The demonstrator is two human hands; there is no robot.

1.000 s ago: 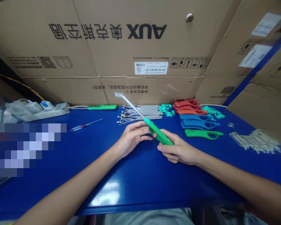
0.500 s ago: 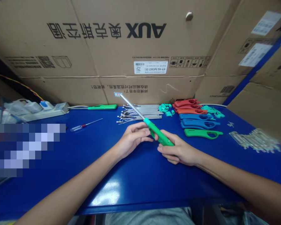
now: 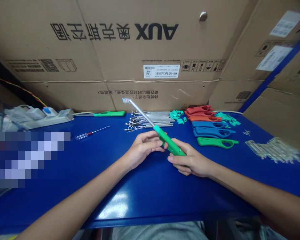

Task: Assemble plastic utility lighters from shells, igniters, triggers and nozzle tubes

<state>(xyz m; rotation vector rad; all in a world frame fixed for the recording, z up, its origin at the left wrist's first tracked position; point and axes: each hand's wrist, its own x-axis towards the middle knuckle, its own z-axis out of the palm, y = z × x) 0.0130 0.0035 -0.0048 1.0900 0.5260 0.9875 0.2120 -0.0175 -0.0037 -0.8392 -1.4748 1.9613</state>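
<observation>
Both my hands hold one long-nosed lighter with a green handle (image 3: 170, 143) above the blue table (image 3: 140, 186). My right hand (image 3: 190, 160) is wrapped round the rear of the handle. My left hand (image 3: 141, 146) pinches the front of the handle, where the metal tube (image 3: 141, 112) starts. The tube points up and away to the left, with a small label at its tip. Behind my hands lies a row of loose metal tubes with wires (image 3: 150, 120).
Red, blue and green handle shells (image 3: 210, 128) lie in a row at the right, with small teal parts (image 3: 177, 116) beside them and clear parts (image 3: 272, 150) further right. A finished green lighter (image 3: 110, 114), a screwdriver (image 3: 91, 133) and a power strip (image 3: 47, 117) lie at the left. Cardboard boxes (image 3: 115, 50) wall the back.
Hardly anything: the lighter and both hands have kept their place, with only a slight shift of the fingers.
</observation>
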